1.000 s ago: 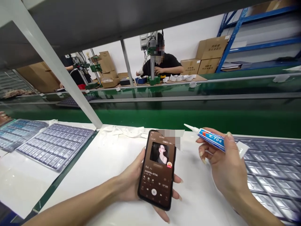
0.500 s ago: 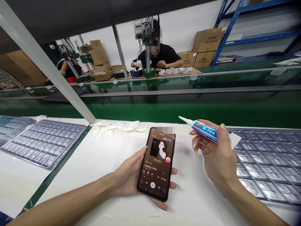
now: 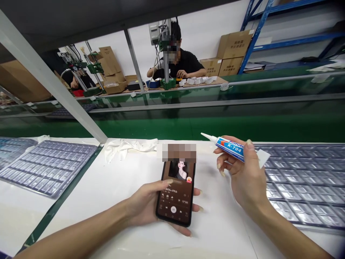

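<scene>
My left hand (image 3: 147,205) is wrapped round a dark smartphone (image 3: 175,201), its thumb over the left edge onto the screen and fingertips showing past the right edge. A music player with a picture and a pause button fills the lit screen. In my right hand (image 3: 246,180) is a blue and white glue tube (image 3: 231,148) marked K-704, pinched between thumb and fingers. Its long white nozzle points up and to the left, above the white table (image 3: 215,216). The flat tail of the tube sticks out behind the thumb.
Clear plastic trays with many compartments lie at right (image 3: 304,187) and left (image 3: 51,165). A white cloth (image 3: 126,147) lies near a slanted metal post (image 3: 70,93). Beyond runs a green conveyor belt (image 3: 229,126). A co-worker (image 3: 188,63) sits behind it at a press, with cardboard boxes (image 3: 233,45) alongside.
My left thumb has slid from the phone's upper left edge onto its screen. Phone, tube and both hands appear slightly further left, as the whole view has shifted a little.
</scene>
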{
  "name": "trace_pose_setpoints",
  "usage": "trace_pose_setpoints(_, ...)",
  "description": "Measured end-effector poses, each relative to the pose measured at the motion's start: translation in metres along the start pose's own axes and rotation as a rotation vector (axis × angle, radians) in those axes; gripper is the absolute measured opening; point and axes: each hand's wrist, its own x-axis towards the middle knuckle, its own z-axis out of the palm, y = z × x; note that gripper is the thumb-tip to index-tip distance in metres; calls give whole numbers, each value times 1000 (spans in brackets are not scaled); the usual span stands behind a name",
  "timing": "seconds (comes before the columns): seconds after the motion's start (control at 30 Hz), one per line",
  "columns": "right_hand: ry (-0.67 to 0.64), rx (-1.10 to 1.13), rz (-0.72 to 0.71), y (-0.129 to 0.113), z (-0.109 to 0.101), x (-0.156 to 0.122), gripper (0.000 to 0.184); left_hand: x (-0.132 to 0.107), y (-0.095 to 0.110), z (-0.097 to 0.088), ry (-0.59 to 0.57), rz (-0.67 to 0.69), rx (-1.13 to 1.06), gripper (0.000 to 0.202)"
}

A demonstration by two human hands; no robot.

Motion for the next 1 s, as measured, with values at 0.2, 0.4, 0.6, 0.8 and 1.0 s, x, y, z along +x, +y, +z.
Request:
trace_pose_setpoints(0.2,0,2,14,0,1,0,48,2,1,2,67,-25,33,42)
trace_pose_setpoints(0.4,1,6,22,0,0,-1,48,2,2,3,-6,-6,-95,73)
trace_pose_setpoints(0.6,-1,6,18,3,-2,1,48,2,2,-2,-30,10,-97,74)
trace_pose_setpoints(0.8,-2,7,19,5,-2,3,51,3,0,-4,-49,23,-94,72)
trace_pose_setpoints(1.0,-2,5,23,5,-1,2,51,3,0,-3,-38,27,-95,72)
